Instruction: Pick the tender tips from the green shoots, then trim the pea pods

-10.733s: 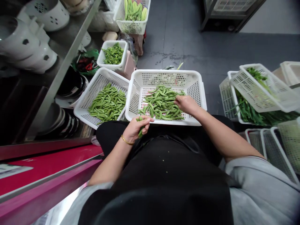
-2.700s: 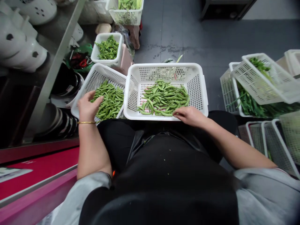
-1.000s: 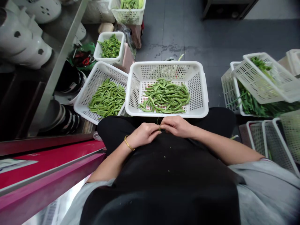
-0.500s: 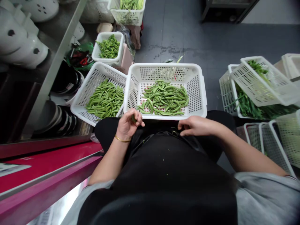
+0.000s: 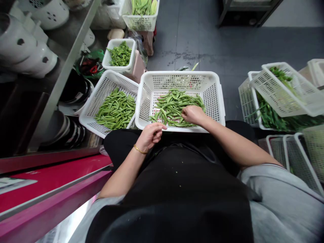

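Observation:
A white perforated basket (image 5: pixel 179 75) in front of my lap holds a loose pile of green pea pods (image 5: pixel 174 104). Over the right part of that pile is my right hand (image 5: pixel 192 114), its fingers closed and pointing down at the pods; what they pinch is hidden. My left hand (image 5: pixel 152 135), with a gold bracelet at the wrist, hovers at the basket's near rim. Its fingers are curled, and anything inside them is too hidden to name. Left of it, a tilted white basket (image 5: pixel 88 122) holds another heap of green pods (image 5: pixel 116 109).
A small white basket of green peppers (image 5: pixel 120 54) and a basket of pale green stalks (image 5: pixel 143 7) stand beyond on the left. Baskets with leafy greens (image 5: pixel 274 116) are stacked at the right. A metal shelf (image 5: pixel 65 64) borders the left side.
My right hand has moved from the near rim forward and left onto the pods. My left hand has shifted slightly right, with its palm turned down. The view has shifted a little.

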`<state>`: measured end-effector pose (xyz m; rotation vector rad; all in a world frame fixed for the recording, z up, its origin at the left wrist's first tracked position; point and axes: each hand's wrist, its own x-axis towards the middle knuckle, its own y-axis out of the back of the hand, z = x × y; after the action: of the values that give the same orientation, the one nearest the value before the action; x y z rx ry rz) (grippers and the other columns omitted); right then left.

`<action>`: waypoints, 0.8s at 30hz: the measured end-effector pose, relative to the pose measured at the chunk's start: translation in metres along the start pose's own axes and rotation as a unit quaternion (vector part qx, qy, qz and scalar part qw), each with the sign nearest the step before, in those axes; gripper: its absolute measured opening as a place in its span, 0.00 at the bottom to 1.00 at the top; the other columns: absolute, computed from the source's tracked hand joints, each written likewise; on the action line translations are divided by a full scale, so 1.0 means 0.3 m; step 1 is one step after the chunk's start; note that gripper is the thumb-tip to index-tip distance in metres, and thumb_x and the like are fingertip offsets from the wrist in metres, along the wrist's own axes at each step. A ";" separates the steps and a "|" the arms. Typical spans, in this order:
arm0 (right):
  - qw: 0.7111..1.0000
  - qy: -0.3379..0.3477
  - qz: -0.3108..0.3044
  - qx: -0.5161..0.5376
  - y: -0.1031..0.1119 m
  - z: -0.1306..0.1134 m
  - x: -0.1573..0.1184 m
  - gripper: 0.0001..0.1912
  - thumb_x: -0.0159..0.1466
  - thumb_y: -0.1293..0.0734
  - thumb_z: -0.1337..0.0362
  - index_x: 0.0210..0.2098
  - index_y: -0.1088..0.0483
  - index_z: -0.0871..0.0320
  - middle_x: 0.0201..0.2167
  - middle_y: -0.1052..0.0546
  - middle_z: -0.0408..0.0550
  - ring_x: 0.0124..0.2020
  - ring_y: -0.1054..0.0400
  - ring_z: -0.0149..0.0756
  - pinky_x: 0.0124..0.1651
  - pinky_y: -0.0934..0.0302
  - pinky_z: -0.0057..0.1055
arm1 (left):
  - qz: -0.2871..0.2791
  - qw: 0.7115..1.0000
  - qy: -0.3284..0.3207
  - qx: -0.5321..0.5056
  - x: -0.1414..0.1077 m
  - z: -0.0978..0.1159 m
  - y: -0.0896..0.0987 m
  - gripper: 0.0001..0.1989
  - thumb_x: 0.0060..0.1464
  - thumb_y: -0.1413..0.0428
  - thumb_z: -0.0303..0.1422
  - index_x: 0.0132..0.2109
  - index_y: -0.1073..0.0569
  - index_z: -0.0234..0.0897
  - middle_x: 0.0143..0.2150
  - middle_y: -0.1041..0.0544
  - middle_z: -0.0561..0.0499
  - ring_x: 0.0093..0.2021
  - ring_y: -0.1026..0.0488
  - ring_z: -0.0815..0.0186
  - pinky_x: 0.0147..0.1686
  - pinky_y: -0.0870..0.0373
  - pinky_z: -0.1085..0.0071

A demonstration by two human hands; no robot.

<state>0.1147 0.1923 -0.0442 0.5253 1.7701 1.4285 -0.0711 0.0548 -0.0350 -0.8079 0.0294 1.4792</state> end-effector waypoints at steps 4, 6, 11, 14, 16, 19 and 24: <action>0.992 0.090 0.092 0.010 0.034 -0.109 -0.206 0.20 0.68 0.47 0.61 0.39 0.27 0.64 0.36 0.25 0.58 0.30 0.32 0.36 0.29 0.47 0.29 | 0.073 0.994 -0.045 0.067 0.037 -0.036 -0.039 0.19 0.45 0.38 0.44 0.35 0.28 0.31 0.20 0.32 0.55 0.13 0.50 0.81 0.12 0.59 0.81; 0.979 0.158 0.123 0.048 0.041 -0.155 -0.263 0.18 0.68 0.46 0.61 0.37 0.28 0.63 0.33 0.26 0.56 0.29 0.34 0.34 0.28 0.48 0.28 | 0.070 0.993 -0.067 0.065 0.038 -0.043 -0.049 0.18 0.44 0.37 0.43 0.32 0.29 0.31 0.21 0.31 0.55 0.13 0.49 0.81 0.13 0.58 0.80; 0.910 0.224 0.177 0.300 0.079 -0.147 -0.251 0.13 0.65 0.38 0.56 0.40 0.30 0.60 0.31 0.27 0.48 0.30 0.34 0.31 0.33 0.42 0.26 | -0.093 0.995 -0.003 0.021 -0.009 -0.019 -0.033 0.12 0.46 0.40 0.36 0.31 0.28 0.29 0.16 0.39 0.58 0.13 0.51 0.80 0.14 0.59 0.80; 0.890 0.236 0.181 0.345 0.104 -0.141 -0.229 0.09 0.66 0.39 0.61 0.36 0.30 0.59 0.29 0.27 0.47 0.30 0.34 0.31 0.34 0.41 0.26 | -0.171 0.984 0.045 0.013 -0.039 -0.006 -0.030 0.12 0.47 0.42 0.36 0.30 0.28 0.28 0.15 0.43 0.58 0.13 0.52 0.79 0.13 0.59 0.80; 0.893 0.257 0.176 0.326 0.112 -0.151 -0.230 0.10 0.66 0.40 0.62 0.32 0.31 0.59 0.28 0.28 0.47 0.30 0.34 0.31 0.34 0.42 0.27 | -0.191 0.979 0.067 -0.007 -0.046 -0.007 -0.032 0.12 0.47 0.42 0.36 0.29 0.28 0.27 0.14 0.44 0.58 0.13 0.54 0.80 0.13 0.59 0.80; 0.901 0.236 0.175 0.321 0.112 -0.163 -0.234 0.11 0.66 0.40 0.61 0.30 0.32 0.58 0.26 0.28 0.46 0.28 0.35 0.32 0.32 0.43 0.28 | -0.210 0.972 0.083 -0.058 -0.040 -0.017 -0.028 0.12 0.46 0.43 0.36 0.29 0.29 0.27 0.15 0.44 0.58 0.13 0.55 0.80 0.12 0.59 0.81; 0.926 0.183 0.198 0.266 0.073 -0.179 -0.207 0.13 0.65 0.41 0.59 0.27 0.35 0.57 0.24 0.29 0.46 0.25 0.37 0.32 0.28 0.46 0.28 | -0.206 0.966 0.095 -0.122 -0.010 -0.042 -0.034 0.11 0.47 0.43 0.34 0.30 0.29 0.27 0.15 0.42 0.57 0.13 0.55 0.80 0.12 0.58 0.82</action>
<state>0.1070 0.1197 -0.0009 0.9975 2.4852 1.3586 -0.0570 0.0472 -0.0382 -1.0817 -0.1725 1.0196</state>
